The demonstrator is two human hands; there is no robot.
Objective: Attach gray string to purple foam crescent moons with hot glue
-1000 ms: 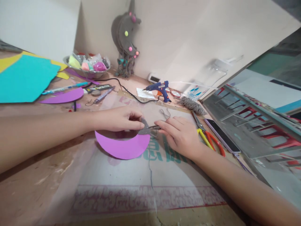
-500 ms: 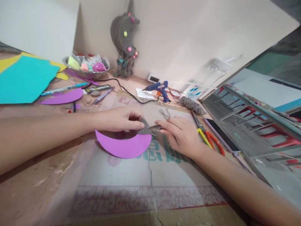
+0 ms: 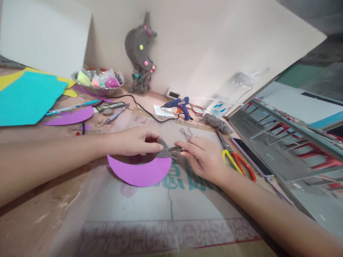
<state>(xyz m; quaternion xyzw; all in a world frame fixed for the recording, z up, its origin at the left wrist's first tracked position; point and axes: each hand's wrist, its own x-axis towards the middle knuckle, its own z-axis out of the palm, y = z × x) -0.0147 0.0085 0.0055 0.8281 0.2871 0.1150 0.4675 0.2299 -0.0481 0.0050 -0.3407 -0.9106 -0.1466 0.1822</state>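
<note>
Wooden table (image 3: 40,214) with printed plastic sheet (image 3: 139,217), central purple crescent (image 3: 142,174), teal paper (image 3: 24,100), glue gun (image 3: 180,105), scissors (image 3: 237,163), phone (image 3: 251,157)

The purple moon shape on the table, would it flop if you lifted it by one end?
Probably it would bend a little, not flop: the purple crescent looks like a thin flat sheet lying flush on the mat. It is likely very light for its size. Being flat, it should not roll, and the left hand pins one tip.
</note>
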